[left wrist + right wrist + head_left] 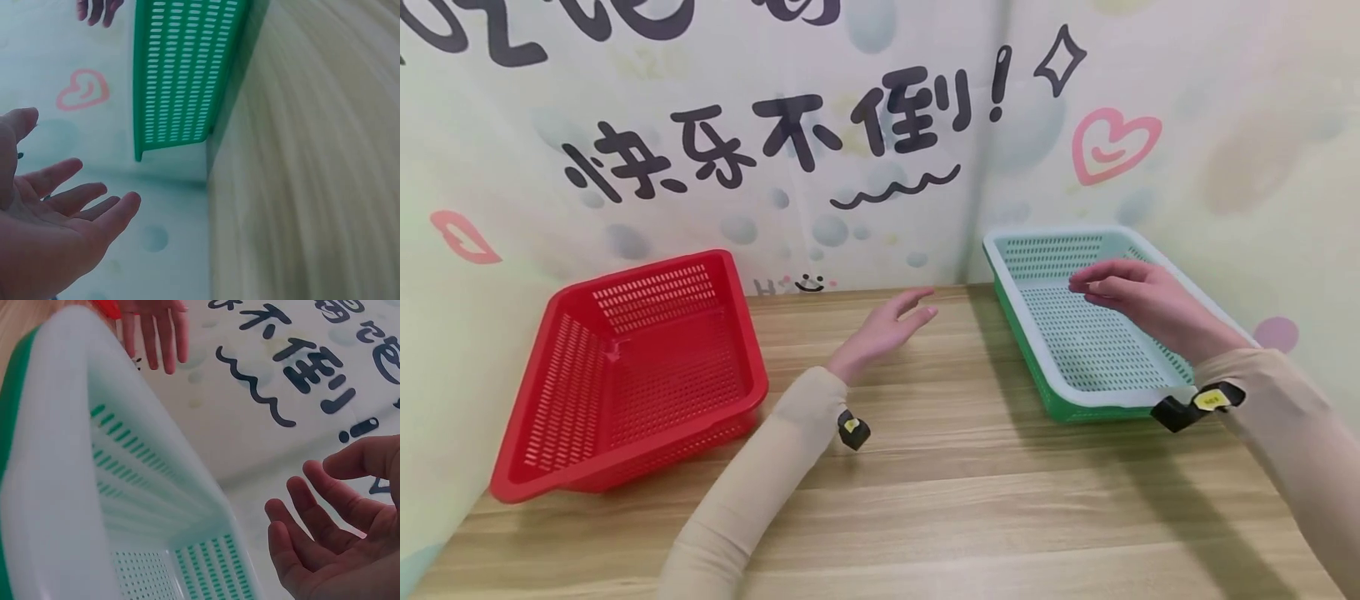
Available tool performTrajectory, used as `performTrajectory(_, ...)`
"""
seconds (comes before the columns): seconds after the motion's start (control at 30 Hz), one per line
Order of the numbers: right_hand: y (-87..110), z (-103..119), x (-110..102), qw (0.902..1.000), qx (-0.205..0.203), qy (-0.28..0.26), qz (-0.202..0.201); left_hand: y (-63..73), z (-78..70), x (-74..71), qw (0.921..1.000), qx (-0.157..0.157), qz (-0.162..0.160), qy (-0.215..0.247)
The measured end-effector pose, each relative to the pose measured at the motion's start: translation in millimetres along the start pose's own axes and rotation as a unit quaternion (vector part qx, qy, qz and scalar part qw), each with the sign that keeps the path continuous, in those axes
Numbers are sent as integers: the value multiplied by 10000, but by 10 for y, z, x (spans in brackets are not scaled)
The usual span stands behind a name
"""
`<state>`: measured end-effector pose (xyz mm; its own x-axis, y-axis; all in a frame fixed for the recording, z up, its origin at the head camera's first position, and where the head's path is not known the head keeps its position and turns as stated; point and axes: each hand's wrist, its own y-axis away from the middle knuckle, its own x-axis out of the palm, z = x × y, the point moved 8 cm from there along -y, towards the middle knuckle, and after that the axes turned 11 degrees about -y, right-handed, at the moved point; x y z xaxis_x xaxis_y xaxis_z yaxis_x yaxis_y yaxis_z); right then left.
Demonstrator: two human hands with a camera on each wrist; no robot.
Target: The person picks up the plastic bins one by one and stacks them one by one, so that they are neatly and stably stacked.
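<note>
My left hand hovers over the table between two baskets, its fingers loosely extended and nothing in them. In the left wrist view that hand shows a bare palm with fingers spread. My right hand is held above the green-and-white basket, fingers slightly bent and holding nothing. The right wrist view shows the same hand beside the basket's pale rim, apart from it. Nothing lies in the visible part of this basket. On the left stands a red basket with slotted walls, also with nothing visible inside.
Both baskets stand on a wood-grain table against a white printed backdrop with dark lettering and pink hearts. Each sleeve carries a small black wrist camera, one on the left and one on the right.
</note>
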<state>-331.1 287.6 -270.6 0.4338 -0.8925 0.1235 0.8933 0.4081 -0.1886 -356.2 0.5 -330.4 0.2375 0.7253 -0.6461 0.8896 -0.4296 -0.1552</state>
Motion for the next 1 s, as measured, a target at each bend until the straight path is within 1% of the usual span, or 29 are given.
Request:
performTrajectory(0.13, -61, -74, 102, 9983, 246, 520, -34, 27, -37, -167, 9999, 139, 45, 80)
performTrajectory(0.23, -113, -139, 193, 9961, 451, 759, -36, 56, -65, -290, 9996, 203, -4, 189)
performTrajectory(0.37, -179, -200, 314, 9928, 646, 1004, -112, 119, -75, -425, 9997, 131, -85, 205)
performTrajectory(0.47, -225, -224, 398, 9901, 740, 1176, -189, 158, -50, -512, 9997, 81, -162, 191)
performTrajectory(0.6, -298, -256, 517, 9896, 812, 1188, -46, 203, -4, -628, 9996, 70, -252, 137)
performTrajectory(0.67, -332, -282, 572, 9887, 860, 1229, 17, 238, 16, -687, 9996, 15, -263, 84)
performTrajectory(0.87, -438, -392, 696, 9870, 1037, 1229, -81, 356, 76, -850, 9995, -149, -263, -52)
performTrajectory(1.0, -513, -449, 806, 9875, 1076, 1155, 0, 440, 120, -931, 9995, -220, -246, -8)
